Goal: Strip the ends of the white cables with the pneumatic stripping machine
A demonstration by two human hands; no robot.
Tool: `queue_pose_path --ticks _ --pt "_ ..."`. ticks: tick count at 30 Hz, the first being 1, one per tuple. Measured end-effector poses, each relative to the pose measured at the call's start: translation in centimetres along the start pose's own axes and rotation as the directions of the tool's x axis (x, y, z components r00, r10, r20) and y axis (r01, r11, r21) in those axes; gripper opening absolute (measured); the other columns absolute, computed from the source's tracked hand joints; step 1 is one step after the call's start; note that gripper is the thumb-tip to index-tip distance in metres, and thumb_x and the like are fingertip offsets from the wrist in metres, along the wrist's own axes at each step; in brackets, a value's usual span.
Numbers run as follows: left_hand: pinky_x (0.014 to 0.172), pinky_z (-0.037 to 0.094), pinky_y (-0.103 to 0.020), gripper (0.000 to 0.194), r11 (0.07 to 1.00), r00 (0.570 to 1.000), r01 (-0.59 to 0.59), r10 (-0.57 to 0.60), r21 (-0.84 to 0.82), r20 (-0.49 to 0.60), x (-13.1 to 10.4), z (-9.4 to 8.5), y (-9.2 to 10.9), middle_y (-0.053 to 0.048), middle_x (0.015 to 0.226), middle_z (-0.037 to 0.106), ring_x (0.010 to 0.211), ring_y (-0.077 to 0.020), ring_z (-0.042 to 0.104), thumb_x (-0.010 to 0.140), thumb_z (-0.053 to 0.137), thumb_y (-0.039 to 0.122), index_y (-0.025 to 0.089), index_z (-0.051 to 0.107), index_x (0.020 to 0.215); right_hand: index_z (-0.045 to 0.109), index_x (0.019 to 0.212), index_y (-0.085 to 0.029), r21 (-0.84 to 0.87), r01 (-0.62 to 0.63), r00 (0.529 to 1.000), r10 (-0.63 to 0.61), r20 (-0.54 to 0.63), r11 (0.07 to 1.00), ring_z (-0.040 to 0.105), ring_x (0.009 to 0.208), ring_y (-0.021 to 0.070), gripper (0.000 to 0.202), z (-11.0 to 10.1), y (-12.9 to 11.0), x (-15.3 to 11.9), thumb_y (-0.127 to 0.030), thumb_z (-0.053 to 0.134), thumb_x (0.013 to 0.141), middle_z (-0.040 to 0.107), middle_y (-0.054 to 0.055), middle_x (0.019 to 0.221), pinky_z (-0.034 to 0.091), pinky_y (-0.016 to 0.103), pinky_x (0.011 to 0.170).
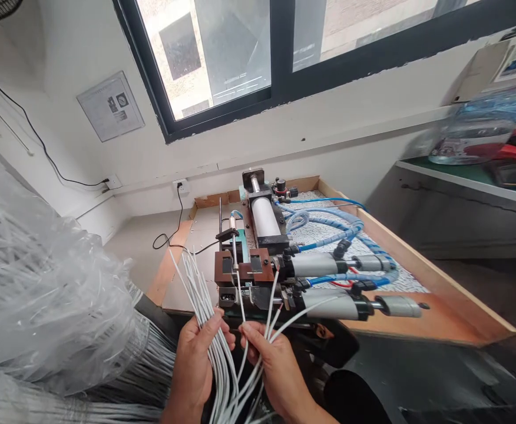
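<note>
A fanned bundle of white cables (200, 288) is wrapped in my left hand (200, 353), at the lower middle of the head view. Just to its right, my right hand (269, 359) pinches a single white cable (241, 297) between thumb and fingertips. That cable's upper end reaches the brown block of the pneumatic machine (264, 265). Several other white cables (293, 321) pass through my right hand and spread up to the right, in front of the lower cylinders. Both hands are close together at the machine's near edge.
Plastic-wrapped cable bundles (59, 294) fill the left side. A wooden-edged tray (461, 294) with blue hoses (350, 227) surrounds the machine. At the right stands a green shelf (470, 176) with a plastic jug (470, 138). The window (280, 59) is behind.
</note>
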State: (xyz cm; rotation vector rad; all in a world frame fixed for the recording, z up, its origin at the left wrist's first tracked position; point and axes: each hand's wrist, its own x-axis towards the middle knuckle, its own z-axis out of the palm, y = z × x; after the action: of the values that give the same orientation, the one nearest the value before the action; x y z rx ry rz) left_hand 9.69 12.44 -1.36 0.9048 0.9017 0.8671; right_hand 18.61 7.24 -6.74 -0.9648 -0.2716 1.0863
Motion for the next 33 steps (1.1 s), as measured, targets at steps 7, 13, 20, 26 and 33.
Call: queue_pose_path --ticks 7,13,20,26,33 --pt "0.057 0.046 -0.027 0.017 0.999 0.999 -0.019 0.017 0.038 0.044 0.0 -0.4 -0.2 0.000 0.059 0.060 0.055 -0.0132 0.057 0.059 0.064 0.012 0.013 0.061 0.076 0.053 0.052 -0.013 0.048 -0.048 0.999 0.047 0.015 0.998 0.032 0.043 0.0067 0.024 0.3 -0.2 0.5 -0.033 0.061 0.064 0.043 -0.004 0.045 0.026 0.020 0.044" --pt "0.049 0.041 -0.022 0.013 0.988 0.991 -0.128 0.125 0.082 0.044 0.0 -0.5 -0.5 0.001 0.060 0.058 0.051 -0.0095 0.051 0.059 0.064 0.014 0.013 0.060 0.071 0.056 0.061 -0.014 -0.033 -0.027 0.994 0.031 0.105 0.999 0.032 0.046 0.0076 0.022 0.8 -0.6 -0.2 -0.034 0.059 0.067 0.044 -0.004 0.050 0.026 0.020 0.045" --pt "0.038 0.030 -0.019 0.014 0.950 0.975 -0.221 0.222 0.220 0.017 0.7 -0.3 -1.1 0.005 0.051 0.052 0.040 -0.0048 0.039 0.056 0.066 0.015 0.013 0.059 0.068 0.062 0.059 -0.014 -0.235 0.042 0.977 0.009 0.215 0.971 0.041 0.056 0.0115 0.020 0.7 -0.6 -1.3 -0.034 0.063 0.062 0.053 -0.001 0.054 0.031 0.023 0.057" --pt "0.039 0.036 -0.020 0.014 0.974 0.978 -0.195 0.202 0.113 -0.055 1.1 -0.1 -0.5 0.001 0.053 0.058 0.043 -0.0078 0.048 0.057 0.066 0.019 0.012 0.060 0.067 0.062 0.058 -0.014 -0.287 0.065 0.991 -0.028 0.130 0.956 0.038 0.050 0.0111 0.023 -0.5 0.5 -1.3 -0.037 0.064 0.060 0.049 -0.003 0.048 0.029 0.024 0.052" --pt "0.054 0.048 -0.028 0.018 0.998 0.995 -0.068 0.069 0.005 -0.074 1.5 0.1 0.9 -0.005 0.062 0.065 0.057 -0.0146 0.059 0.064 0.061 0.023 0.011 0.062 0.077 0.062 0.060 -0.014 -0.085 0.032 0.999 -0.033 -0.014 0.996 0.042 0.054 0.0125 0.024 0.3 -0.2 -0.4 -0.037 0.063 0.062 0.053 0.000 0.054 0.033 0.024 0.057"
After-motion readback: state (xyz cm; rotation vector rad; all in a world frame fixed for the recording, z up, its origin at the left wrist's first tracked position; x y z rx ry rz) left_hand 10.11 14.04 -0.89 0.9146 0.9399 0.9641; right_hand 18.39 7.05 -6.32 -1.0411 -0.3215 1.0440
